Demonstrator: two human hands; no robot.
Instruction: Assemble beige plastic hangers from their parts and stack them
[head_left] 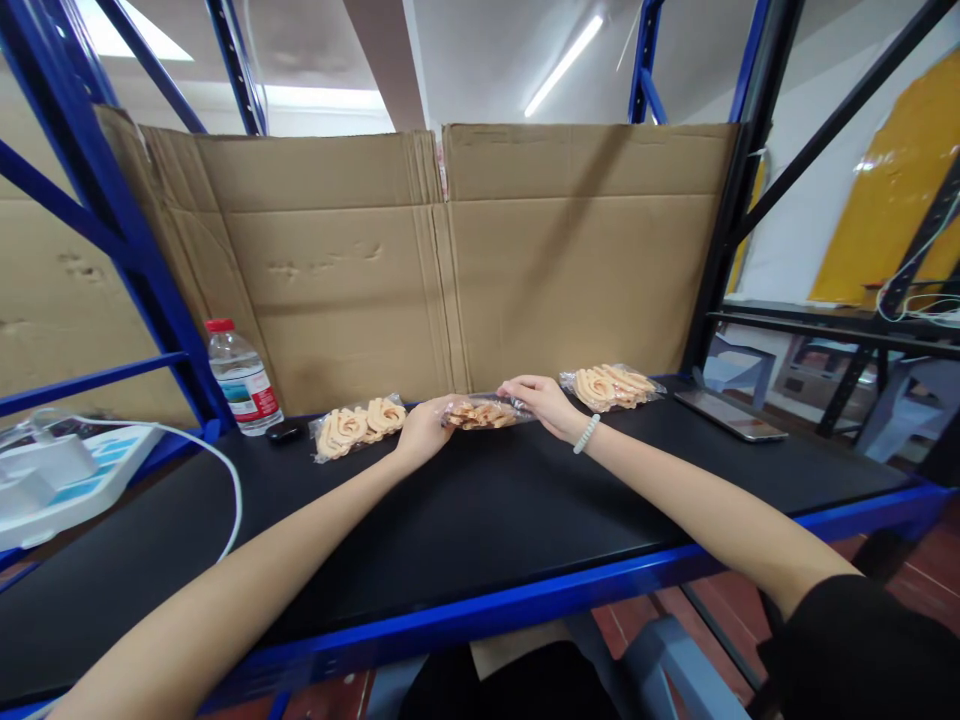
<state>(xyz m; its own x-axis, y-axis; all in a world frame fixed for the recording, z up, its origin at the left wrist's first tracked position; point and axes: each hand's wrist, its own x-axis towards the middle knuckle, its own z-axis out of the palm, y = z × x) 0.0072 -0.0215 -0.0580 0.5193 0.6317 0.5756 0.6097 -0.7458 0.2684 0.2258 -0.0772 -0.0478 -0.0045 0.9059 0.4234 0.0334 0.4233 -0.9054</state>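
Head cam: left hand [424,430] & right hand [545,403] grip middle snack packet [480,412].

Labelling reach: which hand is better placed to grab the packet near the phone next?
Likely right: right hand sits beside the right-end packet; left hand is across the middle packet both hold.

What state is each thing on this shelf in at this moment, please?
Left hand: gripping the middle packet's left end.
Right hand: gripping its right end.
Middle packet: held between both hands.
Left packet: lying flat on the shelf.
Right packet: lying flat on the shelf.
Water bottle: upright, red cap on.
Phone: lying flat, screen dark.
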